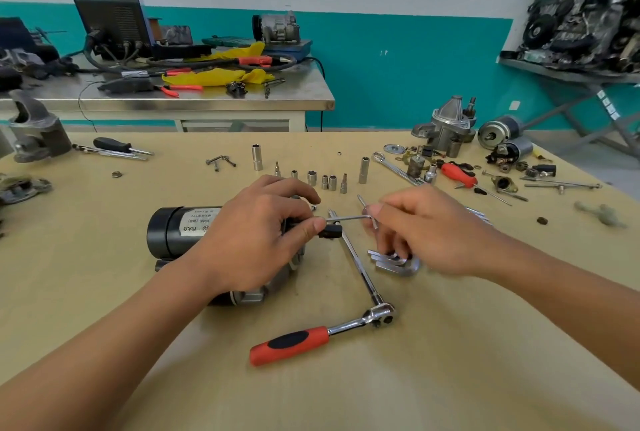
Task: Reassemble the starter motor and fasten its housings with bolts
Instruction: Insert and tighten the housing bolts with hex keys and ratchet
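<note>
The black starter motor (176, 228) lies on its side on the tan table, white label up. My left hand (258, 240) curls over its right end and hides the housing there, thumb pressed by a small black part (330, 231). My right hand (420, 233) pinches the bent end of a thin hex key (346, 218); its long arm points left toward my left thumb. Whether the key's tip sits in a bolt is hidden. A set of hex keys (394, 262) lies under my right hand.
A ratchet with a red and black handle (291, 344) and a long extension bar (358, 269) lies in front of the motor. Several sockets (329, 182) stand in a row behind my hands. Starter parts, a wrench and a red screwdriver (459, 174) are spread at the right rear.
</note>
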Tool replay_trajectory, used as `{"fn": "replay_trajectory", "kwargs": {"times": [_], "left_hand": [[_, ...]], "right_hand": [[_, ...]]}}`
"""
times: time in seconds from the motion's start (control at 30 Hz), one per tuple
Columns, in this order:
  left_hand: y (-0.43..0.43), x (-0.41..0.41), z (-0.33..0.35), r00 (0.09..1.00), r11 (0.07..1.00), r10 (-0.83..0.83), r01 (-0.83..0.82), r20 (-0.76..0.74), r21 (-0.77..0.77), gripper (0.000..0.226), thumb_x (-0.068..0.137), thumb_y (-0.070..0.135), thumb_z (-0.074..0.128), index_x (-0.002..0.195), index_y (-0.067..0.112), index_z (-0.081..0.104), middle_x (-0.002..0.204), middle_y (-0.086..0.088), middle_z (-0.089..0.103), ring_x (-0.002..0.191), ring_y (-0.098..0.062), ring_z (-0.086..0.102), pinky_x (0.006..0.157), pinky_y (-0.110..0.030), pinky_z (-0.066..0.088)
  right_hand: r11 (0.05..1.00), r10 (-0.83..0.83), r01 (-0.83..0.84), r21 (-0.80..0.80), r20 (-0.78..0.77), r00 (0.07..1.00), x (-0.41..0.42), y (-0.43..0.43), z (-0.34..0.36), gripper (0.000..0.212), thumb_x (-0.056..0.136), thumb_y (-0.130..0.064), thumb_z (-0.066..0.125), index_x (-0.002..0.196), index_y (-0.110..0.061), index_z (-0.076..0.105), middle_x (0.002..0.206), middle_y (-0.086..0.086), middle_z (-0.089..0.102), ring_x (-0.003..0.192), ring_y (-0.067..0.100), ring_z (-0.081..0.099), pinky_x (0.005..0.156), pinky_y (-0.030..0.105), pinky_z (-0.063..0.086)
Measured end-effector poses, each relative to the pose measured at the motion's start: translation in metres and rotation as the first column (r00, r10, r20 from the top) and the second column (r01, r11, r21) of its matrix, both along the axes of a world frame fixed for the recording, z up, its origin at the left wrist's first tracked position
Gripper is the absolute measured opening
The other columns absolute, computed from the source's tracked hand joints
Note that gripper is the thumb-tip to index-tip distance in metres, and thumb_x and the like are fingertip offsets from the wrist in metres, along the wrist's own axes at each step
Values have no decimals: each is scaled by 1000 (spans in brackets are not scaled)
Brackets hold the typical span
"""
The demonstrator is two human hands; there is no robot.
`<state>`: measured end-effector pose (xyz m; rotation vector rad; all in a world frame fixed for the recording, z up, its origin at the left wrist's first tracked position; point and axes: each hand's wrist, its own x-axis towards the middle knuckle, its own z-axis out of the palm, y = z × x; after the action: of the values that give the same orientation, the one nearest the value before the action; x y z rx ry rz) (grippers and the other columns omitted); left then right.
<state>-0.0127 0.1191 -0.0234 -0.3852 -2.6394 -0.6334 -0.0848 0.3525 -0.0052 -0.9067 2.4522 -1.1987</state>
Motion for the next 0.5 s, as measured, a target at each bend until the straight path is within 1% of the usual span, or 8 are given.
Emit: {"fn": "replay_trajectory", "kwargs": {"times": [0.07, 0.13, 0.2, 0.27, 0.3, 0.33, 0.4, 0.5], "left_hand": [[0, 1, 0, 1000, 1000, -2, 2, 1, -3, 33, 96, 51, 48, 79, 31, 69, 119, 17, 61, 118, -11, 49, 89, -42, 48], [0, 1, 1, 1000, 1000, -4, 4, 6, -18, 33, 93, 52, 48, 78, 31, 69, 120, 17, 61, 119, -11, 49, 90, -42, 47], [0, 1, 1, 1000, 1000, -16, 16, 12, -14, 36, 91, 55, 49, 80, 29, 72, 120, 18, 60, 120, -11, 48, 92, -42, 47], [-1, 1, 2, 999, 999, -33, 33, 18, 24, 37, 91, 56, 49, 79, 30, 72, 119, 18, 60, 119, -10, 49, 92, -42, 46], [-1, 1, 2, 999, 999, -40, 39, 21, 37, 38, 93, 56, 49, 78, 30, 72, 119, 17, 60, 119, -11, 49, 92, -43, 46], [-1, 1, 1, 999, 998, -43, 42, 21, 39, 39, 95, 56, 49, 77, 30, 72, 119, 17, 60, 119, -11, 49, 92, -44, 46], [-2, 1, 1, 999, 999, -40, 40, 14, 31, 39, 95, 54, 49, 73, 29, 69, 119, 17, 60, 120, -12, 49, 91, -44, 47], [-2, 1, 1, 999, 999, -30, 30, 17, 29, 33, 97, 54, 47, 73, 38, 63, 119, 18, 60, 120, -11, 49, 91, -44, 47]], "right_hand": [[980, 164, -83, 182, -495, 853, -3, 9, 5, 18, 100, -28, 55, 108, -25, 70, 81, -13, 68, 67, 7, 62, 62, 23, 50], [944, 314, -168, 283, -618, 720, -4, 11, 7, 24, 97, -41, 55, 108, -26, 70, 81, -16, 64, 72, 6, 59, 65, 22, 48], [976, 219, -181, 125, -497, 840, 0, 0, 4, 33, 98, -45, 52, 80, -23, 69, 61, -13, 60, 55, 4, 54, 54, 19, 43], [990, 6, 12, -143, 129, 992, 5, -15, 4, 41, 101, -38, 53, 69, -15, 63, 48, -5, 53, 42, 6, 46, 43, 19, 37], [974, -3, 114, -195, 494, 870, 8, -24, 2, 40, 102, -35, 53, 69, -12, 61, 47, -5, 48, 40, 7, 42, 40, 18, 34], [954, 15, 195, -229, 686, 728, 10, -28, -1, 38, 102, -33, 53, 71, -11, 60, 47, -4, 44, 40, 7, 39, 39, 17, 31], [954, -3, 205, -219, 677, 736, 13, -30, -5, 35, 101, -34, 54, 77, -9, 63, 50, -2, 48, 42, 8, 40, 39, 17, 31], [988, 3, 16, -155, 119, 993, 17, -16, -1, 31, 93, -43, 61, 89, -14, 71, 60, -3, 63, 48, 6, 50, 45, 17, 40]]}}
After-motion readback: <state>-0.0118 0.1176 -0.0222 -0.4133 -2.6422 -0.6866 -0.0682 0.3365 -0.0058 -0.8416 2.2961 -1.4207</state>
